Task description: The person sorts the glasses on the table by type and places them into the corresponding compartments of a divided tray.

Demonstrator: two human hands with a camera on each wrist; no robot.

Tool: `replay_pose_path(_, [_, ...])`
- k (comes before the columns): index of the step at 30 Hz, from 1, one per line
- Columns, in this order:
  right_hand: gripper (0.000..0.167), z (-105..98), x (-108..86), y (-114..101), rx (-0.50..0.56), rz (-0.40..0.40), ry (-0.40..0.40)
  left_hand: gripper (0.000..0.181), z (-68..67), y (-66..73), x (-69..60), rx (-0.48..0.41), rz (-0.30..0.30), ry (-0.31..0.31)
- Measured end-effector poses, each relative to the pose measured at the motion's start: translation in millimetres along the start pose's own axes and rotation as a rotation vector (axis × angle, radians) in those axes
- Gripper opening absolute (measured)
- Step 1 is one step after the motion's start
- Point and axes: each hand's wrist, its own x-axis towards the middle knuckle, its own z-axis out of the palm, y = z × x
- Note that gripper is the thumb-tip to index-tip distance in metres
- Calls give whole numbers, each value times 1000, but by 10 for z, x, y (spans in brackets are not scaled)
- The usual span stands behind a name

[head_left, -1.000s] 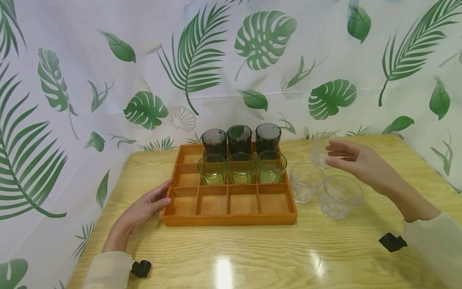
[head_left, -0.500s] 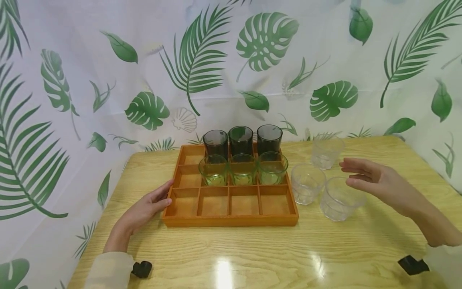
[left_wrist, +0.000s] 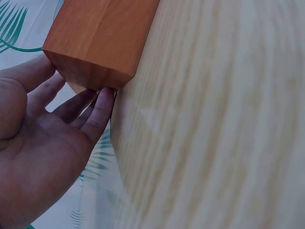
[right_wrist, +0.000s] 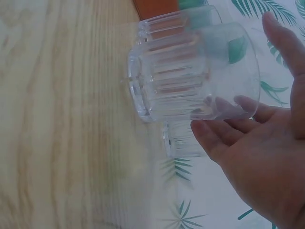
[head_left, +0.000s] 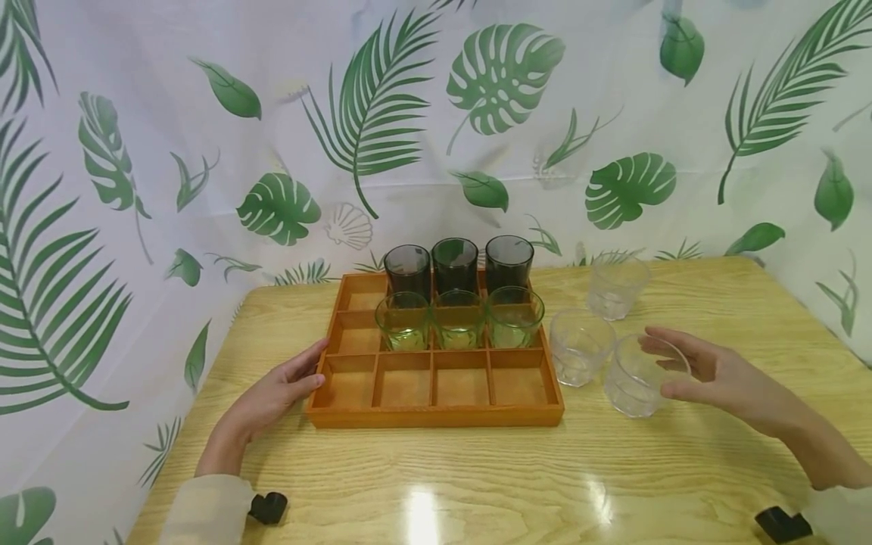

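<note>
In the head view, my right hand (head_left: pixel 736 382) is at the nearest clear glass (head_left: pixel 636 382), thumb and fingers spread on either side of its rim. Up close in the right wrist view, that glass (right_wrist: pixel 190 76) stands upright, fingers along one side and thumb apart from it. Two more clear glasses stand beside it, a middle glass (head_left: pixel 580 352) and a back glass (head_left: pixel 616 288). My left hand (head_left: pixel 272 393) rests on the left side of the wooden compartment tray (head_left: pixel 436 416). In the left wrist view, loosely extended fingertips (left_wrist: pixel 102 102) touch the tray's side.
Several glasses stand in the tray: a back row of dark grey glasses (head_left: pixel 453 265) and a middle row of green glasses (head_left: pixel 458 325). Its front row and left column hold no glasses. A leaf-print cloth (head_left: pixel 518 166) hangs behind the wooden table (head_left: pixel 341 484).
My right hand has drawn back from beside the back clear glass, moved toward the near right, and lowered around the nearest glass. The left hand and tray keep their places.
</note>
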Motion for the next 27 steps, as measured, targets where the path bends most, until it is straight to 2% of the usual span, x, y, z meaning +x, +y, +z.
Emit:
replay_pose_path(9, [85, 30, 32, 76, 37, -56, -5, 68, 2, 4, 6, -13, -1, -4])
replay_pose_path(13, [86, 33, 36, 87, 38, -80, -14, 68, 3, 4, 3, -12, 3, -1])
replay_pose_path(20, [86, 54, 29, 115, 68, -70, -3, 68, 3, -2, -6, -12, 2, -2])
replay_pose_path(27, [83, 32, 37, 114, 59, -118, 9, 69, 3, -3, 5, -21, 3, -1])
